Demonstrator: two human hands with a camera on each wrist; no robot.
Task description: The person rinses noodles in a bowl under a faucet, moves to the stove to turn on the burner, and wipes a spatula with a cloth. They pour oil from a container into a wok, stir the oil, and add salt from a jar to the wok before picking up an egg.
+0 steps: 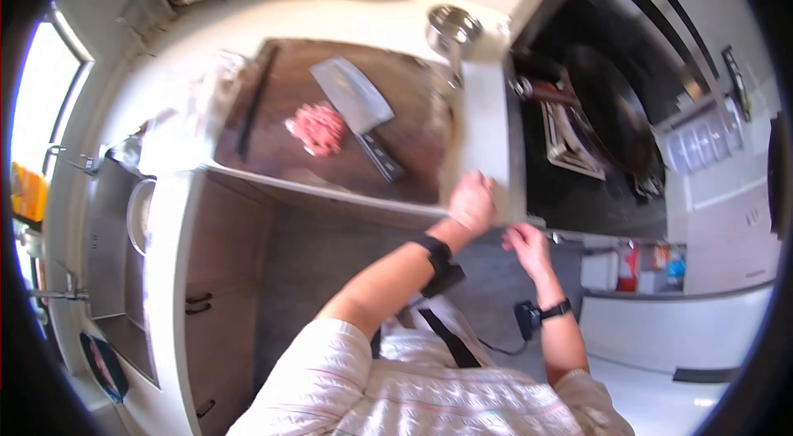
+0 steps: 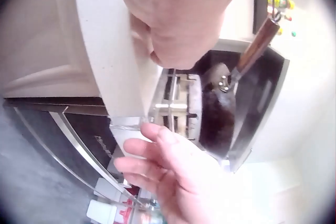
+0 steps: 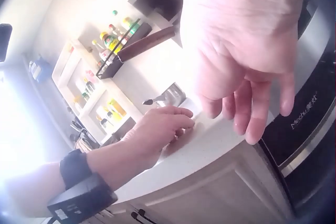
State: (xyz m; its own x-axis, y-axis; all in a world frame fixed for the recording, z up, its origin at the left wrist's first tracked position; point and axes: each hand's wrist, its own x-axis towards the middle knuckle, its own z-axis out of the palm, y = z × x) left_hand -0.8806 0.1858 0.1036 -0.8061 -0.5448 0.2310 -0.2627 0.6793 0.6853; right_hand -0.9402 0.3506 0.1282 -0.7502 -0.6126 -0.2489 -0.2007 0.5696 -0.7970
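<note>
Smooth pale countertop, polished metal cleaver blade, worn wooden-looking board, shiny metal pot, wooden pan handle

cleaver between hands and meat

Left arm stretched forward across the body, left hand with fingers curled. Right arm forward too, right hand near the left, fingers loosely bent.

A kitchen, home-style by its fittings: a wok on a black hob, a sink to the left, cabinets with black handles under the counter, a cleaver and raw minced meat on a chopping board, and bottles in a wall rack
</note>
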